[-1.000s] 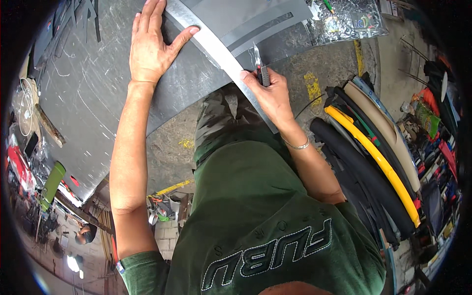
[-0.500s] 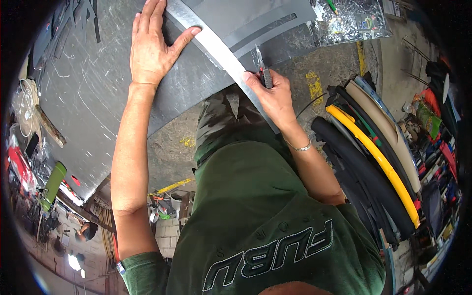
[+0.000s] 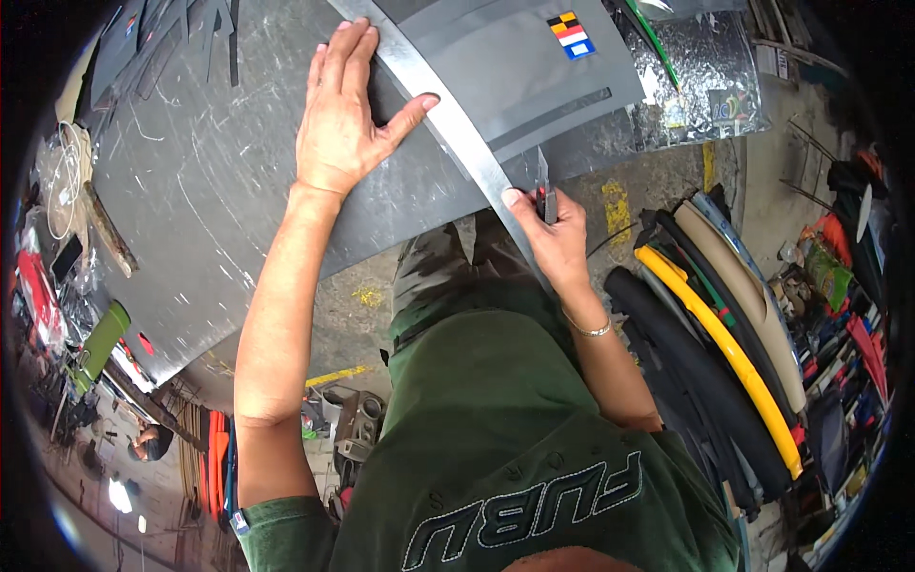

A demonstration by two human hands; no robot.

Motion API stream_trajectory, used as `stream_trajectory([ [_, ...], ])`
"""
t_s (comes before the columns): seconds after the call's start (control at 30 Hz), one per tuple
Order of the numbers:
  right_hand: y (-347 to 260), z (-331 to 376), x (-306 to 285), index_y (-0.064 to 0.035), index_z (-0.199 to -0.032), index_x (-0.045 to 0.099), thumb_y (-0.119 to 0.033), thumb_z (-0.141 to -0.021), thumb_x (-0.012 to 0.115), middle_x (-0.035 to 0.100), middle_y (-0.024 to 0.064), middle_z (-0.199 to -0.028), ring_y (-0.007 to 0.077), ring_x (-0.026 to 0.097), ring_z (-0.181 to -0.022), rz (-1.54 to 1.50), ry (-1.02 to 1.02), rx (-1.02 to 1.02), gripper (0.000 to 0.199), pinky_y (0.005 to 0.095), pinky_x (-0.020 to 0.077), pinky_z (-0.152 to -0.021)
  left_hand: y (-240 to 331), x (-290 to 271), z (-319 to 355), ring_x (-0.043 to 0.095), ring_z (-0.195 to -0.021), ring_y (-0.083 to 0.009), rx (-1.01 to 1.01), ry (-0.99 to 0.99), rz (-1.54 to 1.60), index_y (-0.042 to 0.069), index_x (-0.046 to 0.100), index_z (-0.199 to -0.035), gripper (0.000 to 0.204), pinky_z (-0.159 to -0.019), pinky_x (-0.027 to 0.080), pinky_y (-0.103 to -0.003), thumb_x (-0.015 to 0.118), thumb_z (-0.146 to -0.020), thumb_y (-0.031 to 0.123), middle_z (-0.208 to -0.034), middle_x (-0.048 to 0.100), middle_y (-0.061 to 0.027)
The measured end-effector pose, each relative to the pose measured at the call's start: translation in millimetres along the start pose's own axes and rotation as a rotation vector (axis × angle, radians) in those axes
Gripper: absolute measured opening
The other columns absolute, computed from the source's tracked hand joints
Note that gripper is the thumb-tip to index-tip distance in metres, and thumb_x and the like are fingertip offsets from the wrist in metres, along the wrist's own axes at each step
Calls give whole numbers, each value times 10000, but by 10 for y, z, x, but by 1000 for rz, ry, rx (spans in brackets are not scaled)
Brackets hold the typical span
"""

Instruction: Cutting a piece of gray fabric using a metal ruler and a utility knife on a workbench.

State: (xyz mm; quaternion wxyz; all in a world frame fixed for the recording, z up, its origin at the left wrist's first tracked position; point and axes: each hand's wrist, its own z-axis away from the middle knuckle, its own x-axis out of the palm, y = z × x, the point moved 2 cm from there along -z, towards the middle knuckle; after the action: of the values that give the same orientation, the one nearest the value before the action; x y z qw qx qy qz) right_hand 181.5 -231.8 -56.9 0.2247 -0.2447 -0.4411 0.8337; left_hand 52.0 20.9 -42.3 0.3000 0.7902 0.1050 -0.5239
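Observation:
A long metal ruler [image 3: 459, 124] lies slantwise over the left edge of a grey sheet [image 3: 534, 71], its near end sticking out past the table edge. My left hand [image 3: 341, 124] is flat with fingers stretched, fingertips at the ruler's left edge and the thumb reaching onto it. My right hand [image 3: 558, 238] grips the near part of the ruler, thumb on top. A utility knife [image 3: 545, 195] is held in the same hand, its blade out and pointing away from me. A small coloured label [image 3: 571, 36] and a darker strip [image 3: 562, 116] show on the sheet.
The scratched dark table [image 3: 191, 238] carries grey offcuts [image 3: 162, 38] at the far left. Plastic film [image 3: 705, 86] and a green pen-like object [image 3: 656, 48] lie far right. Rolls of material, one yellow [image 3: 720, 357], stand at right. A person [image 3: 151, 443] is at lower left.
The view has shifted, so the hands, ruler and sheet appear lower and further right. The coloured label has come into view. Both hands keep much the same pose at the ruler.

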Motion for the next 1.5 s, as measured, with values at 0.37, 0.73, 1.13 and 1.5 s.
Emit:
stream_trajectory([
  [0.37, -69, 20, 16, -33, -767, 643, -212, -917, 822, 508, -92, -670, 25, 412, -642, -12, 15, -15, 294, 237, 352, -566, -4, -2, -8, 460, -1423, -329, -13, 3, 3, -20, 529, -1418, 919, -1235, 300, -506, 803, -788, 590, -1494, 507, -165],
  [0.73, -66, 14, 13, -35, -751, 630, -215, -911, 828, 480, -97, -651, 24, 386, -621, -3, 15, -13, 312, 237, 321, -548, -5, 3, 15, 398, -1481, -296, -52, -44, 0, 48, 482, -1489, 920, -1253, 288, -483, 783, -816, 597, -1571, 453, -112],
  [1.13, -37, 21, -7, -27, -780, 650, -222, -910, 827, 518, -89, -676, 24, 423, -647, 42, 6, 1, 293, 236, 358, -582, 16, 0, 15, 393, -1485, -297, -39, -40, -24, 51, 479, -1494, 922, -1257, 280, -480, 786, -817, 598, -1572, 453, -112],
  [1.5, -88, 23, -4, -30, -774, 641, -220, -915, 822, 508, -90, -669, 25, 414, -648, 90, 14, 38, 299, 234, 358, -582, 222, -232, -103, 499, -1367, -391, -55, -81, -95, -24, 540, -1404, 738, -1169, 385, -488, 786, -845, 389, -1424, 550, -222],
])
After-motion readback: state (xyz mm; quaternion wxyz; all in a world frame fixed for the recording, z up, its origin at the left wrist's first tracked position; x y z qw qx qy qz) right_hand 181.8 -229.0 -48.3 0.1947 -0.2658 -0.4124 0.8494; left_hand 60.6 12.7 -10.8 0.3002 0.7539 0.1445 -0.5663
